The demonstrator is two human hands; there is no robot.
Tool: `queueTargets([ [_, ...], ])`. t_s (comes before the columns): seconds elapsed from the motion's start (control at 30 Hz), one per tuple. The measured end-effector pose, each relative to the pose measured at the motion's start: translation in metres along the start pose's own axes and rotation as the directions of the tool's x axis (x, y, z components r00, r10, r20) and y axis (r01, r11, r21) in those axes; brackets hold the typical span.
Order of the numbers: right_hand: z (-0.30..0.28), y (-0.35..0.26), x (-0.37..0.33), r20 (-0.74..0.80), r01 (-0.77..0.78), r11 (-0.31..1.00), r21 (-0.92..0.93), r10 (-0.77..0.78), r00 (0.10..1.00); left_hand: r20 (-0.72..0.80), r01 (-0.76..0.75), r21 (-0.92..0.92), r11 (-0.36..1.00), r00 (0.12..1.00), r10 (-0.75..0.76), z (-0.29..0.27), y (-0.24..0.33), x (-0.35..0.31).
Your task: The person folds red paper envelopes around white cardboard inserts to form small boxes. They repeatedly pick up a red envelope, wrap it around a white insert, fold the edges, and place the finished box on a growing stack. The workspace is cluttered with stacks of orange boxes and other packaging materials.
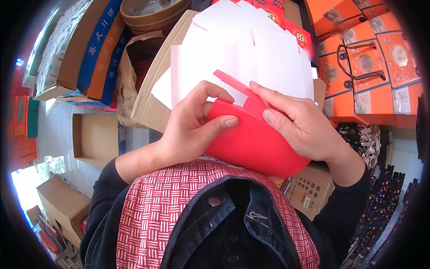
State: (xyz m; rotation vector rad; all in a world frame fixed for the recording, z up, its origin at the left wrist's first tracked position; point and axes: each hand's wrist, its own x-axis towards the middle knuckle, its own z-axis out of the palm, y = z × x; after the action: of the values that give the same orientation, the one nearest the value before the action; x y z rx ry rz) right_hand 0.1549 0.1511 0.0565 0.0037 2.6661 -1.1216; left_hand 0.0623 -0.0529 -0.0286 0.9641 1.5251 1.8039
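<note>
Close to my body I hold a red folding card box (255, 148) with both hands. My left hand (190, 123) grips its left end, thumb flat on the outside and fingers bent over the upper edge. My right hand (302, 121) pinches the right part of the edge between thumb and forefinger, where a narrow red flap stands up and points to the upper left. Just beyond it lies a fanned pile of flat white card blanks (215, 54), some with crease lines. The inside of the box is mostly hidden.
Brown cardboard (148, 105) lies under the pile, with red printed packets (298, 36) behind. Orange gift boxes (365, 62) with a dark handle stand at the right. A paper bag (130, 76), a round wooden tub (154, 15) and an open carton (96, 136) are at the left.
</note>
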Motion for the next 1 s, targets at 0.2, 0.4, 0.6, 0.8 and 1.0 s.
queueTargets([
  [0.2,0.002,-0.008,0.002,0.012,0.03,1.0,0.006,-0.03,0.999,-0.045,0.012,-0.177,0.984,0.999,-0.02,0.003,-0.001,-0.002],
  [0.4,0.002,-0.012,0.001,0.024,0.02,1.0,-0.001,-0.019,1.0,-0.08,0.187,-0.297,0.936,0.972,-0.22,0.0,0.003,-0.003],
  [0.6,0.004,-0.017,0.003,0.042,0.001,0.998,-0.069,0.002,0.999,-0.18,0.055,-0.296,0.954,0.977,-0.112,0.004,-0.003,-0.008],
  [0.8,0.012,-0.005,0.002,-0.103,0.18,0.983,-0.02,-0.181,0.978,-0.129,0.191,-0.341,0.92,0.96,-0.247,0.002,0.006,0.001],
  [1.0,0.006,0.001,-0.001,-0.04,0.132,0.979,0.158,-0.127,0.991,-0.134,0.167,-0.234,0.958,0.97,-0.202,-0.001,0.004,0.005],
])
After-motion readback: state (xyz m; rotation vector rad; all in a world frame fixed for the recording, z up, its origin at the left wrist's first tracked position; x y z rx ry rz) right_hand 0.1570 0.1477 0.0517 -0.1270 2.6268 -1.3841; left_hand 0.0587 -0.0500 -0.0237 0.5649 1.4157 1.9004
